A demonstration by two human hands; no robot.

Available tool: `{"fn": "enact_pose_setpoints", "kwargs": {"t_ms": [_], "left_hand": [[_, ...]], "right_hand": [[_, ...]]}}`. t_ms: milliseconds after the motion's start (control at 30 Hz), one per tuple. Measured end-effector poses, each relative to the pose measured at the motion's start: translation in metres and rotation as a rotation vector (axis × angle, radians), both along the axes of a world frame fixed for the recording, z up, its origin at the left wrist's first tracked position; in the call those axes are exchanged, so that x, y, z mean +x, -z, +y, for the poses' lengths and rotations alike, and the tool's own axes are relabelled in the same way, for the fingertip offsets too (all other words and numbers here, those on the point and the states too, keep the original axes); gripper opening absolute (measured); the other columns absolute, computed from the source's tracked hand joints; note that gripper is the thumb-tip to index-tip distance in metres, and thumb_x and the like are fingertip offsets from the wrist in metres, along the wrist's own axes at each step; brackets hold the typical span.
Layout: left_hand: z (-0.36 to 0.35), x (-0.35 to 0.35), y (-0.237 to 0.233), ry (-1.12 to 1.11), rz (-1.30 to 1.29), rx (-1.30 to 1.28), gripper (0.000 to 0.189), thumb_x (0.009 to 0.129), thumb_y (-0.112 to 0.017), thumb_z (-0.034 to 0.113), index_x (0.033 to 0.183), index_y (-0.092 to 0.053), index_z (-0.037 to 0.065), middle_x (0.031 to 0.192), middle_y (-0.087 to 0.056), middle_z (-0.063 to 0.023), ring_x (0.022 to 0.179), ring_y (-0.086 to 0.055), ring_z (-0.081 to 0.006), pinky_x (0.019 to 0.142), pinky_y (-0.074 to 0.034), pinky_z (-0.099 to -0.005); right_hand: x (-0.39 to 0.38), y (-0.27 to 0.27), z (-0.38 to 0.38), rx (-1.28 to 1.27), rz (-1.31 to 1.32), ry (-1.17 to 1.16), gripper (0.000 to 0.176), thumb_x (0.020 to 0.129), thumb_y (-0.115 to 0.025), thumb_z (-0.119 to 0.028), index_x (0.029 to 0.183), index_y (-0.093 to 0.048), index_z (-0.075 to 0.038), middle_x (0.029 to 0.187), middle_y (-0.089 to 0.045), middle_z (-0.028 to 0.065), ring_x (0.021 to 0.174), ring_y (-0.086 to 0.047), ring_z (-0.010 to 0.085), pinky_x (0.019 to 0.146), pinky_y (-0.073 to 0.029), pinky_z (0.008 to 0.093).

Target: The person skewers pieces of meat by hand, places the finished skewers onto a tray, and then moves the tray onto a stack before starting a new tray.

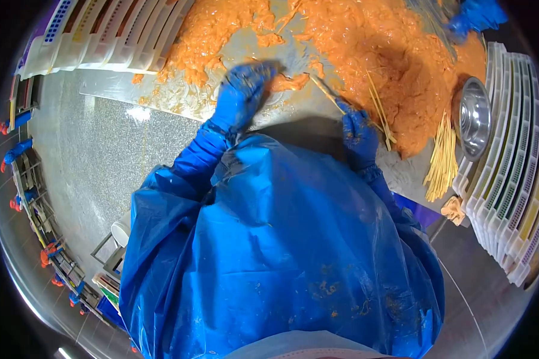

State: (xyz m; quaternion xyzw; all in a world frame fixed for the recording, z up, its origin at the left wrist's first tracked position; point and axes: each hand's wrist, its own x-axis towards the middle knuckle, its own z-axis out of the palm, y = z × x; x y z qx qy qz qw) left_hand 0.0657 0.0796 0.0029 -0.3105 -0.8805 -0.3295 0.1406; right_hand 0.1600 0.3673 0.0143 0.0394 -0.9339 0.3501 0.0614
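My left hand (243, 93), in a soiled blue glove, is closed at the near side of the steel table, its fingertips blurred. Just right of it lies a strip of orange marinated meat (290, 82); whether the fingers grip this strip is hidden. My right hand (359, 134), gloved too, is closed around a thin wooden skewer (324, 93) that points up and left, its far end close to the strip. Several loose skewers (379, 110) rest on the meat beside my right hand. A large heap of marinated meat (395, 66) spreads beyond both hands.
Stacked white plastic trays (102, 45) stand at upper left, more trays (509, 155) at right. A steel bowl (475, 118) leans against the right stack, near a bundle of skewers (442, 158). Another person's blue-gloved hand (476, 18) shows at upper right. People work far left.
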Motion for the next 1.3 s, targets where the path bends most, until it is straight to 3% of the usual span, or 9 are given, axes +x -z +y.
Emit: {"fn": "enact_pose_setpoints", "kwargs": {"t_ms": [167,333,600,733,867,1000,1100,1200,1300], "left_hand": [[0.003,-0.03,0.004,-0.111,-0.214,-0.307,0.035,0.077,-0.074,0.016,0.112,-0.068,0.016,0.113,-0.063,-0.0102,0.106,-0.057,-0.0328,0.091,-0.047,-0.0437],[0.004,-0.022,-0.009,-0.124,-0.327,-0.4,0.036,0.073,-0.076,0.019,0.107,-0.067,0.013,0.111,-0.063,-0.0115,0.104,-0.057,-0.034,0.089,-0.047,-0.0448],[0.006,-0.007,-0.012,-0.07,-0.387,-0.392,0.044,0.07,-0.076,0.022,0.11,-0.064,0.007,0.112,-0.062,-0.0161,0.102,-0.057,-0.0383,0.085,-0.048,-0.0467],[0.004,-0.001,-0.024,-0.05,0.172,-0.282,0.033,0.076,-0.072,0.015,0.108,-0.063,0.013,0.109,-0.065,-0.0088,0.099,-0.061,-0.0311,0.085,-0.048,-0.0471],[-0.023,-0.001,0.02,0.201,0.054,-0.287,0.032,0.082,-0.067,0.013,0.113,-0.067,0.017,0.119,-0.065,-0.0081,0.112,-0.06,-0.0304,0.098,-0.045,-0.0455],[0.003,0.001,-0.03,-0.04,0.042,-0.054,0.029,0.085,-0.062,0.011,0.113,-0.067,0.012,0.12,-0.065,-0.0082,0.115,-0.059,-0.0284,0.096,-0.046,-0.0447],[0.011,-0.001,0.023,0.111,-0.061,-0.113,0.038,0.085,-0.064,0.013,0.123,-0.064,0.013,0.126,-0.062,-0.0089,0.121,-0.056,-0.0294,0.102,-0.043,-0.0457],[0.022,0.005,-0.008,-0.005,-0.03,-0.085,0.042,0.085,-0.066,0.013,0.127,-0.063,0.017,0.131,-0.06,-0.0091,0.124,-0.055,-0.0294,0.106,-0.041,-0.0463],[0.035,0.005,-0.008,0.167,-0.101,-0.359,0.068,0.089,-0.061,0.037,0.15,-0.036,0.019,0.157,-0.03,-0.0098,0.146,-0.025,-0.0322,0.118,-0.019,-0.0481]], "right_hand": [[-0.042,0.004,-0.039,-0.279,-0.035,0.155,0.032,0.087,-0.068,-0.022,0.117,-0.065,-0.01,0.104,-0.064,0.0172,0.088,-0.064,0.0343,0.076,-0.051,0.0454],[-0.08,0.023,-0.085,0.097,-0.06,0.002,0.043,0.075,-0.079,-0.027,0.11,-0.062,-0.009,0.108,-0.06,0.019,0.094,-0.063,0.0369,0.075,-0.051,0.0465],[-0.083,0.026,-0.076,-0.163,-0.185,-0.097,0.025,0.076,-0.07,-0.009,0.099,-0.061,-0.013,0.098,-0.064,0.0137,0.09,-0.065,0.0346,0.071,-0.052,0.0442],[-0.069,0.001,-0.051,-0.201,0.254,-0.128,0.031,0.072,-0.063,0.0,0.099,-0.065,-0.015,0.096,-0.065,0.0077,0.087,-0.066,0.0309,0.069,-0.053,0.0397],[-0.046,-0.002,-0.009,-0.099,-0.014,-0.251,0.031,0.077,-0.064,-0.005,0.108,-0.067,-0.01,0.108,-0.065,0.0094,0.093,-0.063,0.028,0.082,-0.051,0.0387],[-0.012,0.005,-0.002,-0.053,0.027,0.031,0.03,0.087,-0.063,-0.014,0.117,-0.064,-0.017,0.099,-0.062,0.0125,0.081,-0.062,0.0295,0.068,-0.049,0.0439],[0.015,0.038,0.01,0.149,0.16,-0.014,0.035,0.092,-0.058,-0.015,0.127,-0.06,-0.018,0.095,-0.062,0.0132,0.08,-0.061,0.0305,0.065,-0.047,0.0432],[0.031,0.044,0.018,-0.321,-0.17,0.206,0.035,0.092,-0.057,-0.014,0.127,-0.062,-0.017,0.096,-0.064,0.0147,0.087,-0.062,0.0317,0.072,-0.049,0.0423],[0.025,0.021,0.019,0.022,0.124,0.09,0.033,0.092,-0.057,-0.011,0.123,-0.065,-0.014,0.1,-0.065,0.0161,0.093,-0.063,0.0324,0.078,-0.05,0.0417]]}}
